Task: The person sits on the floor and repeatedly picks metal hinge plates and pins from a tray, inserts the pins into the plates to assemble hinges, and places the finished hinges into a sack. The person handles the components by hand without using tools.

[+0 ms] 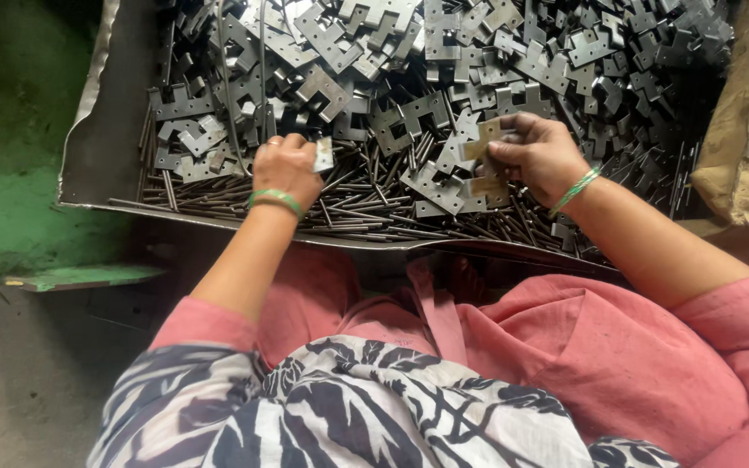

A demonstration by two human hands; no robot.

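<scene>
Left hand [286, 169] pinched a small metal plate [324, 154]; right hand [537, 154] clamped a hinge leaf [482, 139] w/ others stacked, above the tray [101, 152]. Risk: sharp stamped edges could've cut fingers, or stack slipped into loose pins [366, 217].

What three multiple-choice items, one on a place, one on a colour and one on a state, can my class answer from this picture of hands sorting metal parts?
1. Where do the thin metal pins lie?
A. Along the tray's near edge
B. On the green surface
C. On the lap

2. What colour are the wrist bangles?
A. Red
B. Green
C. Blue

3. What is the right hand doing?
A. Resting open
B. Pinching flat metal plates
C. Gripping the tray wall

Answers:
1 A, the pins pile up beside the tray rim nearest the person.
2 B, both wrists show green bands.
3 B, its fingers close on the plates; the left hand holds a small piece too.
</scene>
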